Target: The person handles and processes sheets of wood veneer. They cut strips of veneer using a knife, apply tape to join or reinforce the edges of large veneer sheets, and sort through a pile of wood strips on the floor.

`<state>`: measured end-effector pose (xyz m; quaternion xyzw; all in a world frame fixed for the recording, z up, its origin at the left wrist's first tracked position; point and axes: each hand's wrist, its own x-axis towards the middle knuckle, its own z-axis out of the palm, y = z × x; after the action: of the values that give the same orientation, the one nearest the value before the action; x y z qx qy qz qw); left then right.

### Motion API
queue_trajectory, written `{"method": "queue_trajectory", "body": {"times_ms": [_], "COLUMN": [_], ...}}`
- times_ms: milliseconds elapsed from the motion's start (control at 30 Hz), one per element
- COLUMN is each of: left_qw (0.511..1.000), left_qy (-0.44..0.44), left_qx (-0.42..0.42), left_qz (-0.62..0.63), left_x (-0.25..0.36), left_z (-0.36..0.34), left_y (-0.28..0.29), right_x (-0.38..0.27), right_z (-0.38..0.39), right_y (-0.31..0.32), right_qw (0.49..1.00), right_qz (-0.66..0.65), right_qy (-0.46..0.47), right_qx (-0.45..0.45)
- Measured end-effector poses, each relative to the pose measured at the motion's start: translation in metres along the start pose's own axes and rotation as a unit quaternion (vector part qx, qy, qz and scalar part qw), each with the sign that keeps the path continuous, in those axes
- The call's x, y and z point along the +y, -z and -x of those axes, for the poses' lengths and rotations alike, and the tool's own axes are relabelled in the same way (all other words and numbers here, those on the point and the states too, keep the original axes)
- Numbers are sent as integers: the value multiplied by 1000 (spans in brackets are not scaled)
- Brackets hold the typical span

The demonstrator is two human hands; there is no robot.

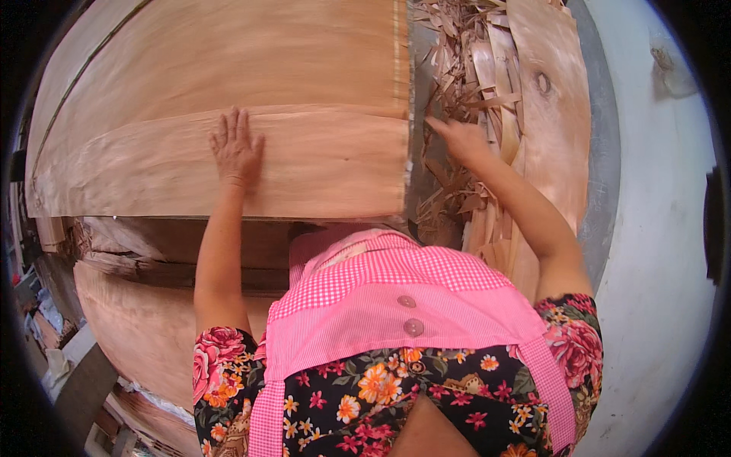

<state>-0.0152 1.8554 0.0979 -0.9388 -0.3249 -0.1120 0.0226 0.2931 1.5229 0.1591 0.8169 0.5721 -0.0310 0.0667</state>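
My left hand (234,152) lies open, fingers spread, on a large pale wooden veneer sheet (320,57), over a lighter, wavy-edged band along its near part. My right hand (461,141) is just right of the sheet's straight edge, over torn veneer strips (476,65). Its index finger points left and the other fingers are curled; whatever they hold, if anything, is hidden.
A long veneer piece with a knot (556,46) lies at the right, beside a pale surface (651,228). More rough sheets (137,320) are stacked below at the left, near a concrete beam (84,365). A pink checked apron (396,305) covers my front.
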Motion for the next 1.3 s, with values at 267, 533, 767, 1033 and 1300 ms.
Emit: {"method": "queue_trajectory", "body": {"times_ms": [267, 533, 767, 1033, 1300], "left_qw": [999, 999, 983, 981, 950], "left_qy": [26, 20, 44, 81, 276], "left_qx": [3, 4, 128, 166, 86], "left_qz": [-20, -43, 122, 66, 118], "left_x": [10, 3, 13, 19, 44], "left_z": [-7, -10, -8, 0, -21], "left_y": [11, -4, 18, 24, 23], "right_x": [-22, -132, -44, -8, 21], "right_z": [31, -75, -105, -188, -207], "right_y": [7, 27, 29, 49, 24], "right_qw": [958, 945, 989, 973, 904], "right_qz": [-233, -200, -140, -210, -341], "right_qy": [21, 105, 5, -71, 191], "right_qx": [165, 236, 44, 59, 176]}}
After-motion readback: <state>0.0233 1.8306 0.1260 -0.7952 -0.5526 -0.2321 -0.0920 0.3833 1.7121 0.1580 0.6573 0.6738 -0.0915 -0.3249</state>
